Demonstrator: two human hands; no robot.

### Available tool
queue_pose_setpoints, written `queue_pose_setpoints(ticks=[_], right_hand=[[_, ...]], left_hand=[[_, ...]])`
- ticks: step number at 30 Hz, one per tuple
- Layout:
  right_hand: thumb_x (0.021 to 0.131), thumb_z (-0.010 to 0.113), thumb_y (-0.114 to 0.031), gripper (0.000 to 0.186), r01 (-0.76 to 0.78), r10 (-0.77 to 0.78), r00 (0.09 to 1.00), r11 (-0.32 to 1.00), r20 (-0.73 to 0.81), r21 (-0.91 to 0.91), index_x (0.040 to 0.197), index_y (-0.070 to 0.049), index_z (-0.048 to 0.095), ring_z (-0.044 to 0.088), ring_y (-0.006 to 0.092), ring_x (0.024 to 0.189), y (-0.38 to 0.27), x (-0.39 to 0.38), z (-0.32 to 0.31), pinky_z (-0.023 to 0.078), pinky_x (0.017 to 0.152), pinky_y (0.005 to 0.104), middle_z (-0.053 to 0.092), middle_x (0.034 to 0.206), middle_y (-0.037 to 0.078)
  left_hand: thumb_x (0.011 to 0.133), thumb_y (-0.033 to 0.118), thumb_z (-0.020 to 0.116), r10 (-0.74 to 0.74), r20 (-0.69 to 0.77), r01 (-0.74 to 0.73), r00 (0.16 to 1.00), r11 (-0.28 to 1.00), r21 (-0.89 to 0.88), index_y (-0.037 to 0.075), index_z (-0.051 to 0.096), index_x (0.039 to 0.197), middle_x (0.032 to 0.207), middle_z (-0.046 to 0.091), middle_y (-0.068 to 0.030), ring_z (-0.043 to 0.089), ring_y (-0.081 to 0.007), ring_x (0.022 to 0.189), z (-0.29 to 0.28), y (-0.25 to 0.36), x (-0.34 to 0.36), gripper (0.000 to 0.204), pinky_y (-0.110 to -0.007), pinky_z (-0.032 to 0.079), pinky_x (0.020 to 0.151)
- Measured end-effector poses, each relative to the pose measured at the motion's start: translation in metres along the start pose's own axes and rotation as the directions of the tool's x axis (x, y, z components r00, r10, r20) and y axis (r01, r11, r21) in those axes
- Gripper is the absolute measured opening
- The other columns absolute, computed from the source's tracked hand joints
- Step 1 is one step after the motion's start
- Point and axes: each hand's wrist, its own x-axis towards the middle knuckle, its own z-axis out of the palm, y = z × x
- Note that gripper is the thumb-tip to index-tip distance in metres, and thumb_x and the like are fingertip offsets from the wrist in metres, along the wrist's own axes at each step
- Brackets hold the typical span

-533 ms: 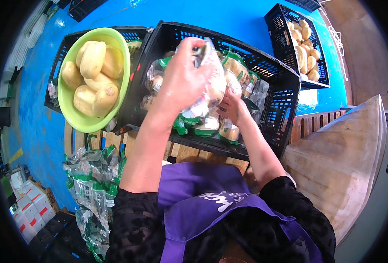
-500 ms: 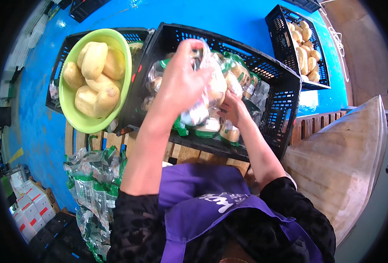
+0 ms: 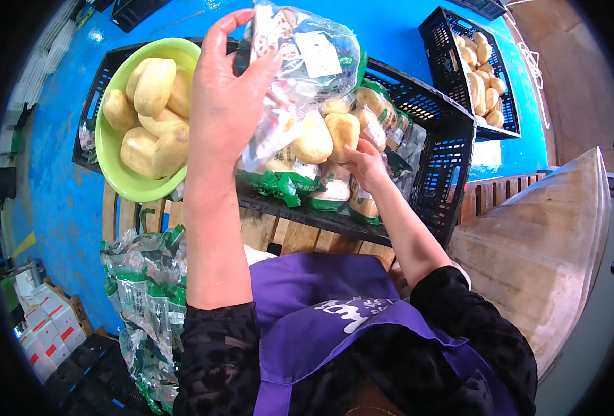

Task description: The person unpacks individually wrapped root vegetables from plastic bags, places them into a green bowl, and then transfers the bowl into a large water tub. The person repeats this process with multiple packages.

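My left hand (image 3: 231,97) is raised over the crate's left part, its fingers gripping a clear printed plastic bag (image 3: 314,52) with a white label and green edge. Below the bag, two pale yellow lotus root pieces show side by side. My right hand (image 3: 366,163) has its fingers round the right-hand lotus root (image 3: 342,136); the other lotus root (image 3: 312,139) lies against the bag's lower part. Whether that one is inside the bag I cannot tell. Under both hands, filled green-and-clear packages (image 3: 331,193) lie in a black plastic crate (image 3: 440,173).
A lime-green basin (image 3: 106,163) of peeled lotus roots sits at the left on another black crate. Several empty-looking printed bags (image 3: 147,277) hang at the lower left beside the wooden pallet (image 3: 296,236). A crate of lotus roots (image 3: 487,76) stands far right, near a brownish sheet (image 3: 529,243).
My left hand has moved up and to the left, lifting and spreading the bag. The two lotus roots now show more fully, and my right hand stays close to them.
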Motion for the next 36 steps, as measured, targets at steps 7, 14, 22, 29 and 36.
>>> queue_pose_setpoints(ticks=[7, 14, 22, 29, 36], right_hand=[[0.097, 0.057, -0.026, 0.048, -0.042, -0.062, 0.966, 0.921, 0.252, 0.388, 0.14, -0.01, 0.043, 0.055, 0.0268, 0.118, -0.05, -0.042, 0.007, 0.05, 0.092, 0.0432, 0.054, 0.133, 0.01], [0.094, 0.056, -0.04, 0.053, -0.323, -0.049, 0.78, 0.823, 0.624, 0.468, 0.137, -0.01, 0.048, 0.058, 0.0283, 0.106, -0.1, -0.035, 0.06, 0.047, 0.078, 0.0407, 0.058, 0.129, 0.013], [0.089, 0.067, -0.033, 0.074, -0.192, -0.019, 0.689, 0.959, 0.724, 0.208, 0.147, -0.004, 0.032, 0.052, 0.0269, 0.126, -0.127, -0.024, 0.163, 0.043, 0.104, 0.0441, 0.05, 0.139, 0.014], [0.092, 0.064, -0.029, 0.067, 0.001, -0.025, 0.705, 0.999, 0.709, 0.035, 0.145, 0.001, 0.036, 0.051, 0.0246, 0.126, -0.117, -0.025, 0.222, 0.041, 0.106, 0.0391, 0.05, 0.138, 0.014], [0.096, 0.055, -0.024, 0.05, -0.025, 0.053, 0.834, 0.998, 0.549, -0.057, 0.137, 0.004, 0.047, 0.061, 0.0207, 0.111, -0.101, -0.02, 0.213, 0.047, 0.098, 0.0342, 0.06, 0.124, 0.013]], left_hand=[[0.088, 0.003, 0.062, 0.278, -0.111, -0.257, 0.954, 0.951, 0.174, 0.003, 0.053, 0.127, 0.101, 0.063, -0.0074, 0.059, -0.0093, 0.084, -0.035, -0.025, 0.012, 0.04, -0.024, 0.05, 0.073], [0.093, 0.004, 0.06, 0.655, -0.47, -0.337, 0.592, 0.73, 0.594, 0.005, 0.062, 0.121, 0.113, 0.066, -0.0081, 0.061, -0.0115, 0.099, -0.135, 0.045, -0.032, 0.028, -0.027, 0.051, 0.082], [0.097, 0.019, 0.055, 0.697, -0.483, 0.782, 0.529, -0.179, 0.597, 0.013, 0.059, 0.127, 0.118, 0.062, -0.0173, 0.061, -0.0342, 0.105, -0.478, 0.043, -0.325, 0.031, -0.04, 0.048, 0.089], [0.093, 0.042, 0.061, 0.69, -0.458, 0.821, 0.561, -0.393, 0.414, 0.018, 0.052, 0.137, 0.133, 0.046, -0.0225, 0.052, -0.0437, 0.115, -0.414, 0.002, -0.322, 0.051, -0.047, 0.044, 0.096], [0.095, 0.013, 0.059, -0.012, -0.363, 0.129, 0.932, 0.945, 0.299, -0.002, 0.052, 0.133, 0.128, 0.058, -0.0141, 0.055, -0.0202, 0.117, -0.197, -0.034, -0.084, 0.041, -0.031, 0.047, 0.096]])
